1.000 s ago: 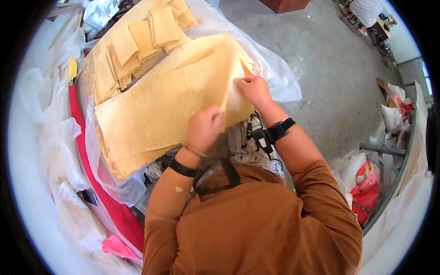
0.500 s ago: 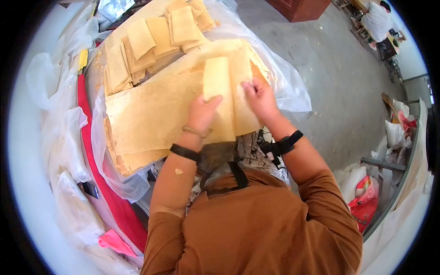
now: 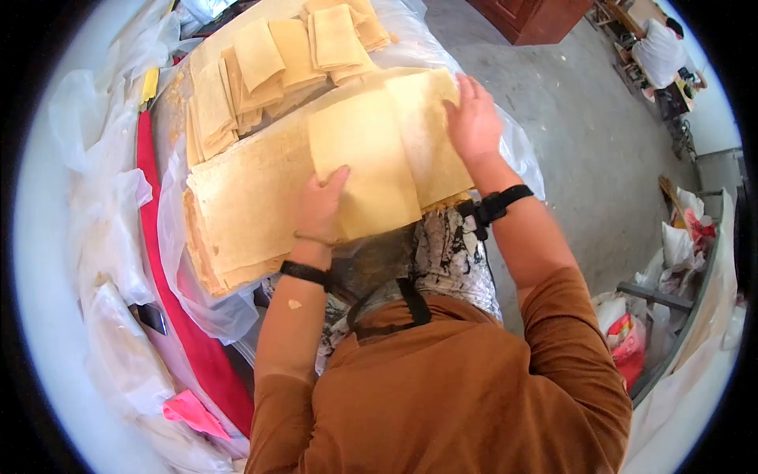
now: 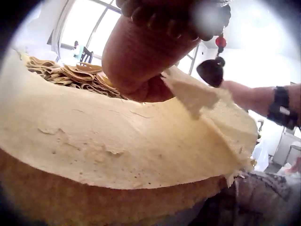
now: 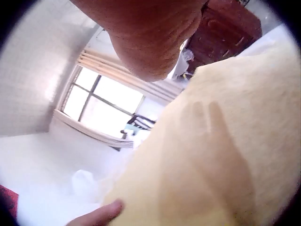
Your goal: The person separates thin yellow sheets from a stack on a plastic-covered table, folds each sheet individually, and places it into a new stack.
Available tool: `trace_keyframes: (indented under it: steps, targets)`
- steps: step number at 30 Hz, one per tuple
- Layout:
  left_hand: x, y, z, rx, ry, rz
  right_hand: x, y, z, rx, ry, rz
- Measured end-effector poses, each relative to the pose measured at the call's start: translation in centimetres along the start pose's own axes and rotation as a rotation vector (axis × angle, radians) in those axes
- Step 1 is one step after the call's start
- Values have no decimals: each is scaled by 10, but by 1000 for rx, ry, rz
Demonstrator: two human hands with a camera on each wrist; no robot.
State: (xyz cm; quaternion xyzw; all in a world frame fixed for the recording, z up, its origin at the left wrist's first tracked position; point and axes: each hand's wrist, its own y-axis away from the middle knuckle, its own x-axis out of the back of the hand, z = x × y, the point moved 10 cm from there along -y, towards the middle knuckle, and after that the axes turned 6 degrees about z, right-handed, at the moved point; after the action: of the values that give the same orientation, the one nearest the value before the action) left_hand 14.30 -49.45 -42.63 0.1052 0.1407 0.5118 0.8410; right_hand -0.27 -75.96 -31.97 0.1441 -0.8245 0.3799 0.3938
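Observation:
On a stack of large, thin tan sheets lies a paler sheet with a crease down it. My left hand grips that pale sheet's left edge, thumb on top, the other fingers mostly hidden. At the sheet's upper right edge, my right hand rests with its fingers straight. In the left wrist view, a torn-edged flap stands up beside my left hand. The right wrist view shows the sheet close up, with a dark hand-shaped patch on it, beneath my right hand.
Folded tan pieces lie in piles behind the stack. Clear plastic hangs around the table edge, beside a red strip. A reddish-brown cabinet stands at the back; a person in white is at the far right.
The pale sheet has been spread wider and now lies flatter. My left hand has moved left with its edge; my right hand has moved up and right, and its curled fingers have straightened.

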Motion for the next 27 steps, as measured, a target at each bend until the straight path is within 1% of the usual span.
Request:
trace_keyframes:
  steps: [2, 4, 5, 6, 8, 9, 11, 12, 15, 17, 18, 21, 24, 27]
  targets:
    - [-18, -8, -9, 19, -110, -2, -18, 13, -34, 98, -229, 1]
    - [-31, -13, -15, 1, -167, 5, -29, 42, -74, 175, -480, -56]
    - [-34, -17, -20, -23, -169, 17, -34, 51, -73, 111, -551, -74]
    - [-35, -20, -21, -47, -170, 32, -54, 57, -59, 73, -487, -103]
    - [-28, -15, -15, -1, -147, 64, -91, 76, -26, -18, -359, -166]
    - [-24, -13, -14, 25, -139, 79, -89, 78, -30, 17, -312, -170]
    - [-17, -16, -9, 26, -71, 34, -85, 80, -38, 94, -216, -175]
    - [-13, -18, -5, 25, -33, 11, -88, 81, -38, 91, -176, -181]
    - [3, -22, 16, -71, -328, 10, -95, 80, -39, 79, -88, -211]
    - [15, -12, 39, -33, -231, 38, -93, 82, -43, 50, -75, -260]
    - [20, -8, 45, -14, -182, 50, -95, 83, -43, 63, -59, -254]
    - [52, -17, 42, 34, -91, 9, -100, 86, -40, 86, -9, -252]
    - [78, -13, 67, -49, -147, 60, -101, 85, -44, 96, 28, -292]
    - [107, 4, 108, -138, -30, 112, -101, 84, -44, 91, 50, -323]
